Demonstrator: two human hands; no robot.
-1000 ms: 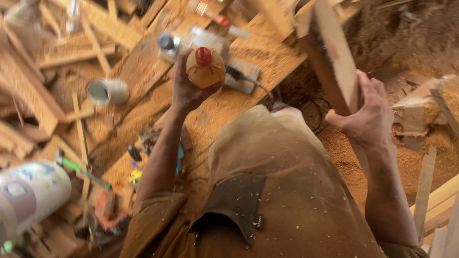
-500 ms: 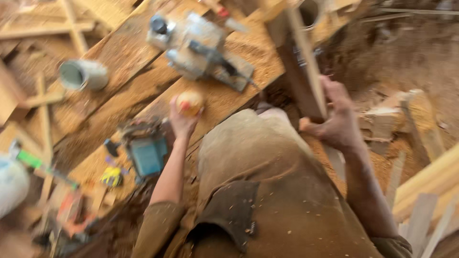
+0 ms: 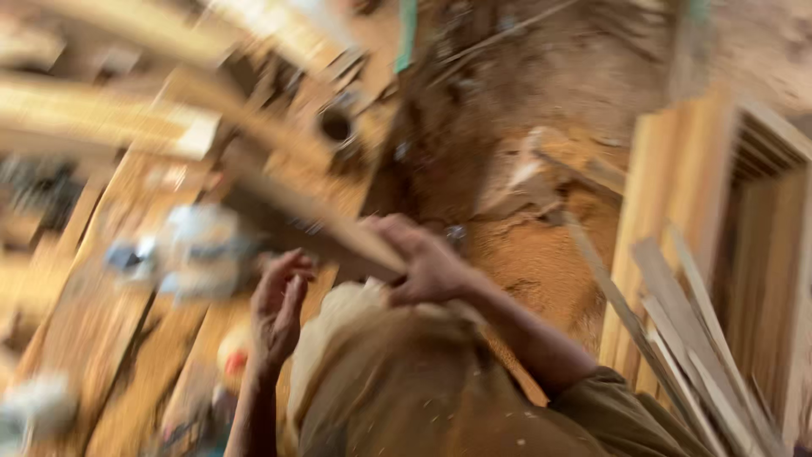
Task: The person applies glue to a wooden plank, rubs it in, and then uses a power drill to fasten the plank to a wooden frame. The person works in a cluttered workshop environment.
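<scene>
The view is heavily blurred by motion. My right hand is closed on the near end of a long wooden board that slants up to the left over the workbench. My left hand is raised just left of it, fingers loosely apart and holding nothing. Below that hand a yellow bottle with a red cap lies on the bench. A grey power tool sits blurred to the left. My knee in tan trousers fills the foreground.
Upright wooden panels stand at the right, with loose thin slats leaning in front of them. Sawdust covers the floor beyond my right hand. A round dark-mouthed can and scrap timber lie farther back.
The camera has swung to the right. My left hand has let go of the yellow bottle, which now lies on the bench. My right hand has brought the board down toward my knee.
</scene>
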